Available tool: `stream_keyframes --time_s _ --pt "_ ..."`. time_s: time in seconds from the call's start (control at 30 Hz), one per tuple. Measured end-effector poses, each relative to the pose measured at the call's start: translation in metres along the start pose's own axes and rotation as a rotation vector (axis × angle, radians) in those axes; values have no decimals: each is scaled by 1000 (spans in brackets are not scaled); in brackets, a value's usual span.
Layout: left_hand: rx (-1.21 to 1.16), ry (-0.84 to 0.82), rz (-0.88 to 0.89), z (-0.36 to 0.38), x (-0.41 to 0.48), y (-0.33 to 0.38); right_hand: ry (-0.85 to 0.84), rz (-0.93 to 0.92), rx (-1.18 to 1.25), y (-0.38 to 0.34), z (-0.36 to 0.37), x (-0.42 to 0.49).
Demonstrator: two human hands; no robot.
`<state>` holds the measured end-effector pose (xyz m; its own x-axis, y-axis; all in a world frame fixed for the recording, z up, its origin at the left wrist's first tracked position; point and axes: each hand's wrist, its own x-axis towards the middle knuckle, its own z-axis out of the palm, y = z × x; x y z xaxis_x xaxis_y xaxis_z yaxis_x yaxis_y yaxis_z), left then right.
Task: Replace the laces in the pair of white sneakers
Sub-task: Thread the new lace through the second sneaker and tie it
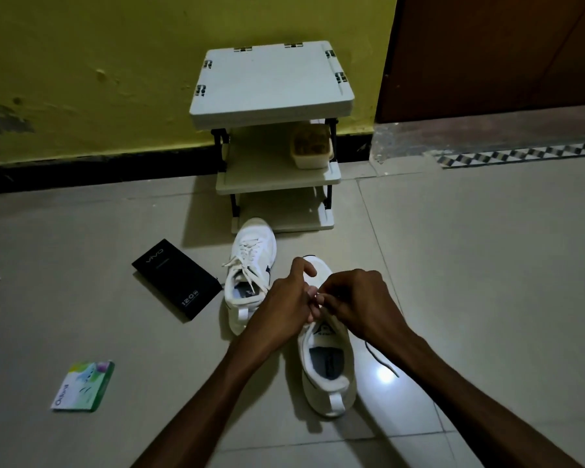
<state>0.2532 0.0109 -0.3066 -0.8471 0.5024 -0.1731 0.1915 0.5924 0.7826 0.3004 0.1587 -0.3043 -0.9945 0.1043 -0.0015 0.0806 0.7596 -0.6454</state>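
Here, the left hand (284, 298) and right hand (358, 298) meet fingertip to fingertip, curled and pinching a thin dark lace (379, 359) (mostly hidden at the pinch). Its loose end trails right of the grip. The nearer white fabric sneaker (328, 369) lies directly beneath, and the white-laced second white sneaker (250, 261) sits just left beyond.

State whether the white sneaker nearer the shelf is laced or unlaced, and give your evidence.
Laced. The far sneaker has a white lace criss-crossing its front, with loose ends trailing left, untied.
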Motion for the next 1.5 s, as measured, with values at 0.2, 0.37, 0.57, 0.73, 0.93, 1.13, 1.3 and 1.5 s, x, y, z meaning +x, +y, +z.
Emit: stream_keyframes --time_s 0.2,0.37,0.57,0.73,0.93,1.13,1.3,1.5 --pt "272 55 -117 18 -16 -20 -1 5 -234 3 10 -11" --pt "153 137 -186 21 -19 -27 -35 28 -283 2 26 -9" --pt "-143 49 -293 8 -19 -37 -118 -7 -370 -7 31 -2" --pt "-224 50 -346 8 -16 -40 -143 -17 -423 -13 32 -1" --pt "-64 22 -250 9 -15 -38 -134 -42 -495 -24 27 -2" --pt "-113 10 -190 1 -16 -38 21 -97 -556 -20 46 -6" --pt "59 64 -149 4 -12 -36 -51 -94 -592 -19 50 -14" --pt "143 25 -193 5 -7 -25 22 -60 -529 -7 42 -6"
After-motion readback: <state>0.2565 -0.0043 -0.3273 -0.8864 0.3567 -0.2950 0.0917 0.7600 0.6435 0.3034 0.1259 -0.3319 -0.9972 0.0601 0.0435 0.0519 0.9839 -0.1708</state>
